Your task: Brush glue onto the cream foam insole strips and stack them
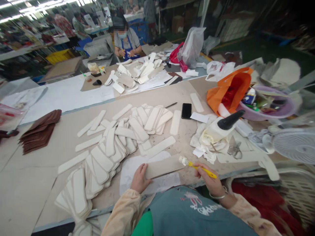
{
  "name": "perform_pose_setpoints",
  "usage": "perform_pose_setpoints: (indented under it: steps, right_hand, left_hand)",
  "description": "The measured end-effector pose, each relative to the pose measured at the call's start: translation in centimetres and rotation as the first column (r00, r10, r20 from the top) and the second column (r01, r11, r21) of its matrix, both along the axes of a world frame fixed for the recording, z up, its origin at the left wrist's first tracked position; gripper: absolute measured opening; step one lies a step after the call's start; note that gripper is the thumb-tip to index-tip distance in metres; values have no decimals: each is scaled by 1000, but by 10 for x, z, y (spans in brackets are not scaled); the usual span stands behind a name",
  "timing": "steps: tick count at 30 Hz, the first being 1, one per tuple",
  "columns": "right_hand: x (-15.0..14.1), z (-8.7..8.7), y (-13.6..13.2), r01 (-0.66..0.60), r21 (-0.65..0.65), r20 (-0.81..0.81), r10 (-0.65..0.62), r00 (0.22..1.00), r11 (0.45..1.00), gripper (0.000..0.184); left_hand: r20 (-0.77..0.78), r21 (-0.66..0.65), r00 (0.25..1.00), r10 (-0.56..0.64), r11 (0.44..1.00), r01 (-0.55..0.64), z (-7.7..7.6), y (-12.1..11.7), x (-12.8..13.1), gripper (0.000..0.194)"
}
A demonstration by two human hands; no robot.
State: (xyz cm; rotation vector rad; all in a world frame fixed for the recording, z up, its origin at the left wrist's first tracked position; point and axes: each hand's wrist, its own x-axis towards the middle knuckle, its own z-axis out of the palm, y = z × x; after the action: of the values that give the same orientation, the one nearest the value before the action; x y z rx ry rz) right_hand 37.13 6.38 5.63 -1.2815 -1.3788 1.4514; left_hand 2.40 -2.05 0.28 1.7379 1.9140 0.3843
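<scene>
My left hand [140,179] grips the left end of a flat beige strip [162,166], its thumb and fingers on the edges. Under the strip lies a white paper sheet [126,173]. Closed around a yellow-handled brush [202,168], my right hand [211,182] holds its whitish bristles at the strip's right end. Beyond my hands spreads a large pile of white rounded strips [115,141], fanned and overlapping. A single white strip [161,147] lies just behind the beige one.
To the right stand a white bottle with a black nozzle [214,131], scissors [235,150], a phone [186,110], an orange bag [228,91] and a purple basin [273,113]. Brown pieces [40,131] are stacked at left. A co-worker [126,42] sits across the table.
</scene>
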Motion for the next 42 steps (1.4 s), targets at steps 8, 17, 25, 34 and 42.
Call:
perform_pose_setpoints:
  steps: [8, 17, 25, 34, 42]
  right_hand:
    - [-22, 13, -28, -133, -51, -24, 132, 991, 990, 32]
    - [-113, 8, -25, -273, -81, -13, 272, 962, 959, 31]
    - [-165, -2, -26, -349, -122, 39, 356, 934, 929, 27]
    - [-167, -16, -25, -238, -160, 160, 263, 951, 958, 25]
    - [-118, -17, -11, -53, -177, 250, 97, 963, 983, 26]
  left_hand:
    - [72, 58, 994, -78, 996, 74, -6, -2, -10, 80]
    - [168, 69, 980, -106, 993, 95, -9, -4, -20, 73]
    - [214, 122, 970, -119, 988, 94, -12, -2, -22, 67]
    - [171, 188, 972, -163, 974, 130, -21, -2, -26, 64]
    - [99, 224, 981, -166, 964, 141, -24, -3, -27, 61]
